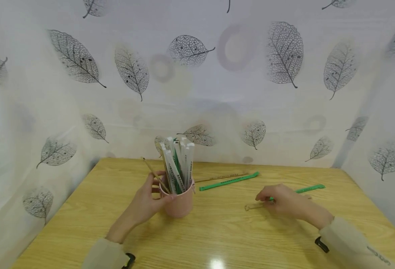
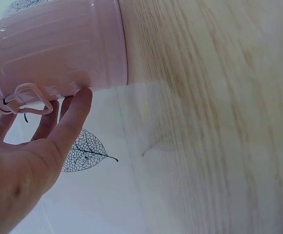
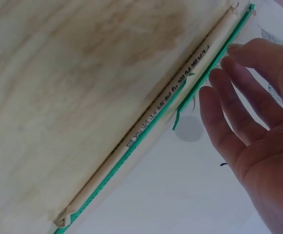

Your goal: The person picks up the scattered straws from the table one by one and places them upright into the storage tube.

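A pink handled bucket stands upright on the table, filled with several white paper-wrapped straws plus some green and brown ones. My left hand grips its left side, thumb at the front rim and fingers behind. A thin brown stick leans out of the bucket by those fingers. My right hand is low over a green wrapped straw and a brown wrapped straw. In the right wrist view its loosely bent fingers are beside the green straw; contact is unclear.
Between the bucket and my right hand, another green wrapped straw lies on the wooden table, with a brown one just behind it. A leaf-patterned white curtain encloses the back and sides.
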`<state>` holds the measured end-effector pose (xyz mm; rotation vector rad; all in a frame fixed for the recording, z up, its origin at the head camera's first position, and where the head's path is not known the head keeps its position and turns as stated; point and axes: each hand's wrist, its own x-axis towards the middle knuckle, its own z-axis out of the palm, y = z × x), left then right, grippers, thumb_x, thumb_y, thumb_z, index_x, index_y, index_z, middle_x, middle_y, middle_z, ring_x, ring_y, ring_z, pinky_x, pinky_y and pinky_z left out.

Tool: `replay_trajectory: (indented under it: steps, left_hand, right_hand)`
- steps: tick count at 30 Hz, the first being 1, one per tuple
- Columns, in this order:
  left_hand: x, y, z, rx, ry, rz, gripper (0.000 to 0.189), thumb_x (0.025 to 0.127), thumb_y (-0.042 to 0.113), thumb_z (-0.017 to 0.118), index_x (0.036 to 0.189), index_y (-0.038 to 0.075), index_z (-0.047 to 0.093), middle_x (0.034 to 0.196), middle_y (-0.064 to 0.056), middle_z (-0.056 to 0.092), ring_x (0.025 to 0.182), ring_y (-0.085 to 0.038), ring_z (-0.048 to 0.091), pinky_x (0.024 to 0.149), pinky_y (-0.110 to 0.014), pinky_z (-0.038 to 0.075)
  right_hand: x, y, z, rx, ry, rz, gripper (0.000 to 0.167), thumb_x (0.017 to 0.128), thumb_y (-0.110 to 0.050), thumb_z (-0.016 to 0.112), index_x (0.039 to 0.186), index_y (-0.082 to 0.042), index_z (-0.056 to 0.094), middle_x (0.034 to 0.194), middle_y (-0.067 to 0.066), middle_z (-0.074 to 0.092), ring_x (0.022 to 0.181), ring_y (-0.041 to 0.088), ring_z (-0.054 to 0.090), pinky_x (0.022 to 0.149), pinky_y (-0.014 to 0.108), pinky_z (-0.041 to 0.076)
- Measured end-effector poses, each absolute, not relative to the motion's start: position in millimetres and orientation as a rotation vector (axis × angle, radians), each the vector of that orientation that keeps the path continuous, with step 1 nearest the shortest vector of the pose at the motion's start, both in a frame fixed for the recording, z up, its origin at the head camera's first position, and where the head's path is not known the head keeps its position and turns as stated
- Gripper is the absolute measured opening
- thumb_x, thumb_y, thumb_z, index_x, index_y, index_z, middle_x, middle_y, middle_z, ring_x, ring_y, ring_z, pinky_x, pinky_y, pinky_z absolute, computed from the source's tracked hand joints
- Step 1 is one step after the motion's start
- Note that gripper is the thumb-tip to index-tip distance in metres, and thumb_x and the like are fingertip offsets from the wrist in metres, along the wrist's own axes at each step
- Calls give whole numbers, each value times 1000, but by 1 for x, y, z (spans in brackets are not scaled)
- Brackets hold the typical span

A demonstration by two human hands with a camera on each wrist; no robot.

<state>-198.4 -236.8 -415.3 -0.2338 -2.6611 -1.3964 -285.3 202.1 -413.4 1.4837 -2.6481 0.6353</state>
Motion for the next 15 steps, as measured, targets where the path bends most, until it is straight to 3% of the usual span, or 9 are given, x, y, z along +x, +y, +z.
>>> replay_trajectory:
  steps: [9,15]
  left_hand:
    - [-198,-236,-414,-222,-2665,-1402,73,90,37,79,148,22,37,132,-21,57,115,-34,65,88,-42,61]
    - [-198,-237,-415,-212,-2673,-1388,72,90,37,79,148,22,37,132,-21,58,115,-34,65,89,-43,61]
  right_hand:
    - [-278,198,-423,1438,-2718,483,28,85,4,73,109,-9,76,104,2,77,94,19,72,78,33,61]
    - [-273,189,-427,1483,-2653,412,30,85,5,73,110,-12,75,103,-1,76,94,17,72,77,31,61]
